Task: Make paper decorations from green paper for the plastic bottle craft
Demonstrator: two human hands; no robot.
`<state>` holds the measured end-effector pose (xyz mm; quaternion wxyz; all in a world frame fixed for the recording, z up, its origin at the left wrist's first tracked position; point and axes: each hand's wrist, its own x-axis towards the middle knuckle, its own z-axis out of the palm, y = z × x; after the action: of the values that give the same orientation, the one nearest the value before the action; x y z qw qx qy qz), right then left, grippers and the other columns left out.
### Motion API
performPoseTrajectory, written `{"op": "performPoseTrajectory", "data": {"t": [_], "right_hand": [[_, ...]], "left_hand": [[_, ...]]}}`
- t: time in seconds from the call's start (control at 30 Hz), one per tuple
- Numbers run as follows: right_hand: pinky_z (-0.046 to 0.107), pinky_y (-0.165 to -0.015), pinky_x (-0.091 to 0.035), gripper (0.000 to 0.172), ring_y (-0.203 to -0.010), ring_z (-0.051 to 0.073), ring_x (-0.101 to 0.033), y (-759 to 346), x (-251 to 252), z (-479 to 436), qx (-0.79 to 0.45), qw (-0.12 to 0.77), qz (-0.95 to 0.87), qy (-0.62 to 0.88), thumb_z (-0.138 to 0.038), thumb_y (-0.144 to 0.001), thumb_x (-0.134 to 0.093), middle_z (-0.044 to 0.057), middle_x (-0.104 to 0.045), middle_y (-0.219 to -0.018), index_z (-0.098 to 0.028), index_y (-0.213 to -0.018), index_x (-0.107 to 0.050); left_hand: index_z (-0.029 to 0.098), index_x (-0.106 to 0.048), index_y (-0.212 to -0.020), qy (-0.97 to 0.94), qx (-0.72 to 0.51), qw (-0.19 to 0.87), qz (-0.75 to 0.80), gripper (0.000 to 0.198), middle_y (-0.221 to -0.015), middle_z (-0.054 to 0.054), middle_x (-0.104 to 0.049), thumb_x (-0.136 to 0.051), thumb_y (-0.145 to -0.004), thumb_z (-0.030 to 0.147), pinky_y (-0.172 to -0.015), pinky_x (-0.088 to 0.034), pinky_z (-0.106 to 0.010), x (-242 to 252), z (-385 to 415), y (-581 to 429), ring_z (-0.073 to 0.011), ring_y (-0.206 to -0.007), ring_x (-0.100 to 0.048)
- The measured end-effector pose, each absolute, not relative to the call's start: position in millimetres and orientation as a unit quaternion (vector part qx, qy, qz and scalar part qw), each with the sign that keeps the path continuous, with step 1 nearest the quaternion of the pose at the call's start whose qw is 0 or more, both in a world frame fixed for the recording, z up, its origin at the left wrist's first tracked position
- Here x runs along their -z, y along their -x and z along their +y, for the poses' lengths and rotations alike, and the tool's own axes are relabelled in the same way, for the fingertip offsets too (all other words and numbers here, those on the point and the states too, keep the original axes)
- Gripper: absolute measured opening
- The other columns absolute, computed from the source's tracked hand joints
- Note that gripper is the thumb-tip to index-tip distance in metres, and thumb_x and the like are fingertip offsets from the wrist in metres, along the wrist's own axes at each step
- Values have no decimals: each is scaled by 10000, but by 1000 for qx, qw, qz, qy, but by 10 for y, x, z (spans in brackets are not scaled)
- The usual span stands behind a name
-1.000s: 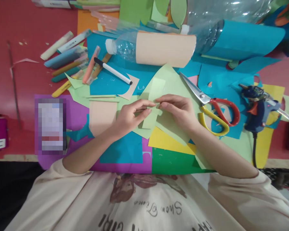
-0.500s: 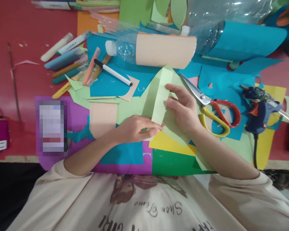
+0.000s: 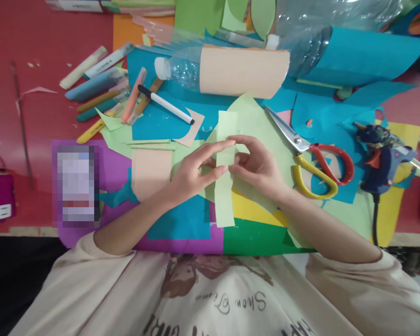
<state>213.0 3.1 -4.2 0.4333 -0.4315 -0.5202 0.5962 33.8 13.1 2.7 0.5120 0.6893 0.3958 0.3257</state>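
Between my hands a pale green paper strip (image 3: 225, 200) stands lengthwise, pointing away from me. My left hand (image 3: 196, 170) pinches its middle from the left, fingers over the front. My right hand (image 3: 257, 163) grips the strip's right edge with thumb and fingertips. Under the hands lies a larger light green sheet (image 3: 247, 109). Right of my right hand are scissors (image 3: 296, 144) with one red and one yellow handle, blades spread. A beige paper piece (image 3: 150, 175) lies left of my left wrist.
Beyond the hands lies a plastic bottle (image 3: 182, 67) wrapped in beige paper. A blue-wrapped bottle (image 3: 367, 56) is at the back right, a glue gun (image 3: 381, 163) at the right. Several markers (image 3: 94, 86) and a blurred phone (image 3: 77, 184) are on the left.
The strip has turned from slanted to nearly straight and come nearer to me. My left hand has moved up from its lower end to its middle; my right hand has shifted slightly down.
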Motion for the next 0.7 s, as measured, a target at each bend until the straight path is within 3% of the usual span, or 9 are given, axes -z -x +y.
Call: {"op": "performPoseTrajectory", "data": {"t": [0.2,0.33,0.43,0.5,0.6,0.7], "right_hand": [[229,-570,-539,429,-592,41,-540,-2110,91,29,-597,423,-542,413,-272,-767,-684,37,-525,-1285,-288,-1161,-513],[260,-596,-560,83,-595,57,-601,-2279,-101,79,-533,398,-587,461,-290,-844,-600,44,-547,-1256,-239,-903,-573],[268,-615,-545,107,-684,106,-645,-2587,-363,66,-400,365,-673,504,-294,-885,-543,37,-645,-1074,-236,-800,-572],[305,-660,-535,101,-778,156,-661,-2844,-508,4,-289,286,-731,549,-294,-888,-529,55,-666,-999,-242,-816,-577],[409,-776,-516,291,-941,253,-638,-3214,-586,-149,-121,135,-761,623,-430,-928,-401,109,-665,-995,-235,-905,-617],[474,-799,-503,489,-986,321,-595,-3445,-510,-291,-65,-18,-760,647,-510,-912,-334,153,-637,-994,-220,-1245,-545]], "left_hand": [[190,-604,-1157,-665,-327,532,411,323,-1190,-75,-645,-587,-838,237,-695,-533,-195,-21,134,-356,-120,-856,-638],[201,-603,-1162,-620,-312,575,434,352,-1230,-70,-627,-606,-812,238,-619,-517,-180,-73,109,-356,-66,-664,-606],[229,-604,-1175,-592,-296,598,453,371,-1170,-53,-652,-616,-806,263,-542,-488,-180,-122,93,-328,-72,-621,-600],[248,-602,-1191,-591,-289,597,460,380,-1107,-46,-670,-614,-813,284,-507,-477,-190,-133,93,-287,-97,-634,-616],[259,-599,-1208,-605,-291,580,461,392,-1018,-48,-686,-617,-821,318,-509,-483,-209,-100,104,-210,-137,-690,-637],[264,-579,-1235,-606,-285,581,461,410,-965,-45,-683,-607,-832,333,-499,-460,-210,-29,110,-157,-127,-659,-613]]}}
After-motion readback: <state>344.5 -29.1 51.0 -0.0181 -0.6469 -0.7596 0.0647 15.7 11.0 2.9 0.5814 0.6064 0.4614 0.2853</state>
